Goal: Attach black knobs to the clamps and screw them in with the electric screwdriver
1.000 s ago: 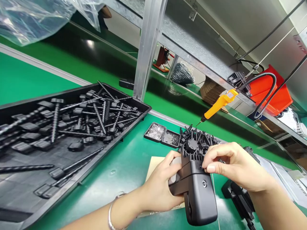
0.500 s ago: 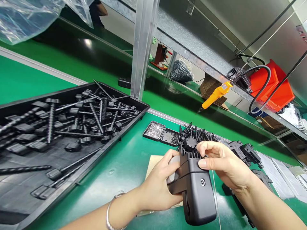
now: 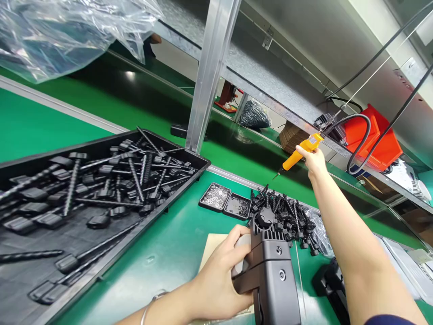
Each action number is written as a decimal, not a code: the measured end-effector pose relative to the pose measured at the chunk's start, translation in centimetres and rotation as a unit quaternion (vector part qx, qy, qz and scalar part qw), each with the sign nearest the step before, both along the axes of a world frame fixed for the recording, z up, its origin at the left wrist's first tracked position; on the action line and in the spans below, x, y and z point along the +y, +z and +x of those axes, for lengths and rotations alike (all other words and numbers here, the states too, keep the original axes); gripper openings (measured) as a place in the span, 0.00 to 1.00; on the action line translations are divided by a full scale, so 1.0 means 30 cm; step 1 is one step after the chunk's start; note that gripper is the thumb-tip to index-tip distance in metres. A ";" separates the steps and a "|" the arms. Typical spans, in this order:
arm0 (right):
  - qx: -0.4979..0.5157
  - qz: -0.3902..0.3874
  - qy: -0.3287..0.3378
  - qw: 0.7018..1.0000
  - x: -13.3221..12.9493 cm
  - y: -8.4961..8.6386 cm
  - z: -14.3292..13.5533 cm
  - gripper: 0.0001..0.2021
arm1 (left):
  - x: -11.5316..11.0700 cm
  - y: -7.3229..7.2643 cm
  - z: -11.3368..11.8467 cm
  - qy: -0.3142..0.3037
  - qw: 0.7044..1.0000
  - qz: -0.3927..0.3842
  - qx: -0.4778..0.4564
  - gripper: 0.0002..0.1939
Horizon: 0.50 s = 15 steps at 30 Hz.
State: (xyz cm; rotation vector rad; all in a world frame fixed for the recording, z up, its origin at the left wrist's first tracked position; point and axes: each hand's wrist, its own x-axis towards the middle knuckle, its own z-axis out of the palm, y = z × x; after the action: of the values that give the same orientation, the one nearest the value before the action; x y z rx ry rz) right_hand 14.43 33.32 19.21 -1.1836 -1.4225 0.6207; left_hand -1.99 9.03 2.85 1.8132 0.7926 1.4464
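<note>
My left hand [image 3: 219, 275] is wrapped round the side of a black plastic device [image 3: 275, 275], which has a finned top with a round opening and a screw showing in its upper block. Up and to the right, my right hand [image 3: 314, 162] grips a yellow electric screwdriver [image 3: 301, 152] that hangs from a cord, its thin bit pointing down and to the left. Two small black trays sit beyond the device: one holds silvery washers [image 3: 214, 197], the other small dark parts [image 3: 237, 206].
A large black tray [image 3: 135, 239] of long threaded black knobs fills the left side. Behind the device lies a pile of black threaded parts [image 3: 291, 216]. A metal post [image 3: 209, 72] rises beyond the large tray, and an orange bin [image 3: 379, 140] sits at upper right.
My right hand has left the device's top and moved up to take hold of the yellow screwdriver. A screw now shows in the upper block where my fingers were. The view has shifted slightly.
</note>
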 end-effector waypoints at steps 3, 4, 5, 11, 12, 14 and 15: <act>0.040 -0.001 0.083 0.996 0.069 -0.024 -0.031 0.20 | 0.001 -0.002 0.001 0.003 1.000 0.002 0.000 0.16; 0.053 0.011 0.106 0.993 0.050 -0.040 -0.037 0.19 | 0.002 -0.002 0.001 0.005 1.000 0.001 -0.002 0.16; 0.067 0.029 0.124 0.990 0.013 -0.057 -0.040 0.19 | 0.001 -0.001 0.001 0.005 1.000 0.002 -0.006 0.15; 0.133 0.077 0.159 0.975 -0.399 -0.077 -0.021 0.18 | 0.002 0.010 0.000 0.004 1.000 0.017 -0.018 0.10; 0.143 0.082 0.159 0.973 -0.467 -0.048 -0.019 0.16 | 0.002 0.011 0.000 0.006 1.000 0.015 -0.015 0.10; 0.158 0.120 0.152 0.968 -0.580 0.034 -0.019 0.15 | 0.002 0.010 0.000 0.010 1.000 0.008 -0.007 0.09; 0.156 0.142 0.147 0.966 -0.624 0.082 -0.019 0.16 | 0.002 0.009 -0.001 0.012 1.000 0.003 -0.004 0.09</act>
State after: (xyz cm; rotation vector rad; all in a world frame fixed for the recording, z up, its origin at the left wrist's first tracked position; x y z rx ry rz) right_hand 13.87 14.60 21.67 -0.6222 -1.3689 0.7445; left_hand -2.01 9.09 3.12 1.8084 0.8087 1.4711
